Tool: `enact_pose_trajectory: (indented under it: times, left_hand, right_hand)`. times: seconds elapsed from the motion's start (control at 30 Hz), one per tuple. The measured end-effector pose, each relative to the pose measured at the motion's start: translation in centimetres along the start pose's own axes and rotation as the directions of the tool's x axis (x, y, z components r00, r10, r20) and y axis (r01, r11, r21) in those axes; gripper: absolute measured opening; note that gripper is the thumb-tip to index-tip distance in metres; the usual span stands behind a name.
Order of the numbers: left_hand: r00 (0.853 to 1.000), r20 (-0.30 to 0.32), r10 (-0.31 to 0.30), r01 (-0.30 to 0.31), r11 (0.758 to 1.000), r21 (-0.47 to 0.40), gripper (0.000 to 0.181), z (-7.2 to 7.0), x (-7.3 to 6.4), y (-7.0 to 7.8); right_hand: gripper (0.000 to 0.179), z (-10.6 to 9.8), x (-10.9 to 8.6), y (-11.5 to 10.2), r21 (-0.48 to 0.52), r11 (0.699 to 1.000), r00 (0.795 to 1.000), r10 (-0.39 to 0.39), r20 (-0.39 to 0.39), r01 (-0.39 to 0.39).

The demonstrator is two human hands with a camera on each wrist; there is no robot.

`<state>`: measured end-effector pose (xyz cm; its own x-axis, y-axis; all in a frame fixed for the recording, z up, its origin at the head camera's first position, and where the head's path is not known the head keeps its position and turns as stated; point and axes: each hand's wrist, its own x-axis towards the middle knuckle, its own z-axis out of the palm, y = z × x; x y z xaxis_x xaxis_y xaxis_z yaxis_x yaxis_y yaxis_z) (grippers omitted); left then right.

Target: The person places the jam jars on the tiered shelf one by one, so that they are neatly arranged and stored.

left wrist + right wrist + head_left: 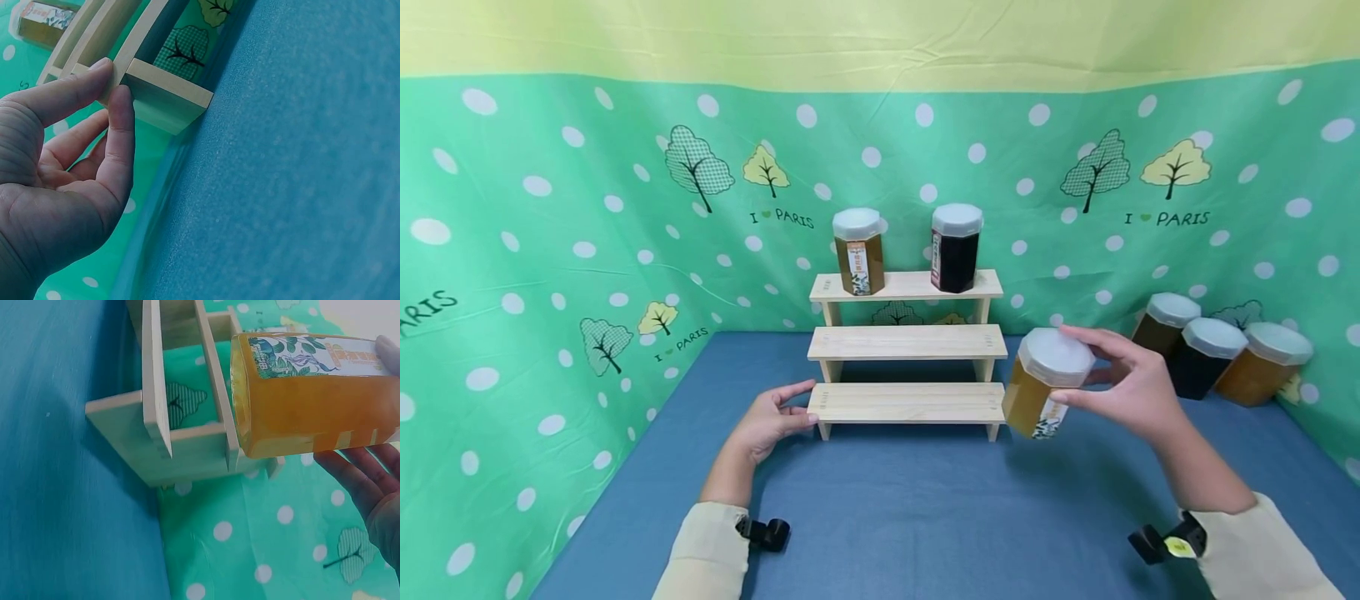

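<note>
My right hand (1131,379) grips an amber honey jar (1028,398) with a white lid near its top, in the air by the right end of the wooden three-step rack (910,403). In the right wrist view the held jar (312,412) shows a label with leaves. My left hand (769,421) pinches the left end of the lowest step; in the left wrist view thumb and forefinger (120,137) meet at that board's corner. On the top step stand an amber jar (868,260) at left and a dark jar (958,258) at right.
At the back right, a brown jar (1157,333), a black jar (1198,367) and an orange-brown jar (1255,375) stand close together on the blue cloth (910,517). A green dotted curtain (625,200) hangs behind and along the sides.
</note>
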<state>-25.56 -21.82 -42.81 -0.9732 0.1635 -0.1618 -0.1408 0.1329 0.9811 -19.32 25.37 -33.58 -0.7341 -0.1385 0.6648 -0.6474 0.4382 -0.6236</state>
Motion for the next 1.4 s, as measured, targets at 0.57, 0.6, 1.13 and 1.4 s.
enact_pose_trajectory:
  times: [0.57,0.6,1.13,1.4]
  left_hand:
    - [1.000,0.008,-0.003,0.003,1.000,0.001,0.069,-0.2,-0.1,-0.1]
    - [1.000,0.007,-0.002,0.002,1.000,-0.002,0.069,-0.2,-0.1,-0.1]
    - [1.000,0.006,0.001,-0.001,1.000,-0.005,0.069,-0.1,0.0,-0.2]
    - [1.000,-0.008,-0.018,0.017,1.000,-0.025,0.070,0.0,0.2,-0.3]
  right_hand:
    - [0.072,3.4,2.7,-1.5,0.039,0.999,0.993,-0.009,0.121,0.004]
    - [0.072,3.6,2.9,-1.6,0.045,0.999,0.992,0.001,0.127,-0.007]
    - [0.071,6.4,6.0,-2.7,0.101,0.995,0.983,0.006,0.186,-0.026]
    - [0.072,7.8,7.7,-3.5,0.128,0.992,0.984,-0.008,0.177,-0.015]
